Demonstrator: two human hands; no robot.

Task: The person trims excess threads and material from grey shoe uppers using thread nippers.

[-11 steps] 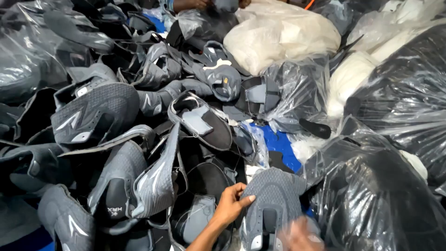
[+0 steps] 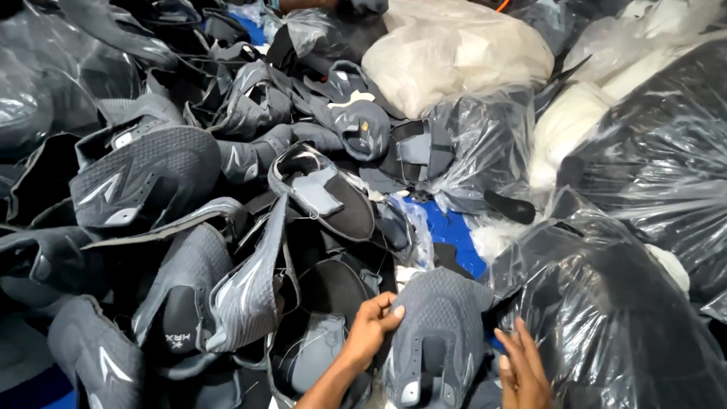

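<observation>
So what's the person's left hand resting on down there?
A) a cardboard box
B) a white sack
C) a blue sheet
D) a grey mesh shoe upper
D: the left hand has its fingers curled over the edge of a grey mesh shoe upper, while the right hand is at that upper's other side, next to a clear plastic bag of dark pieces.

Two bare hands are seen, the left hand with its forearm uncovered; no glove, ring or sleeve is worn (right hand likewise).
</observation>
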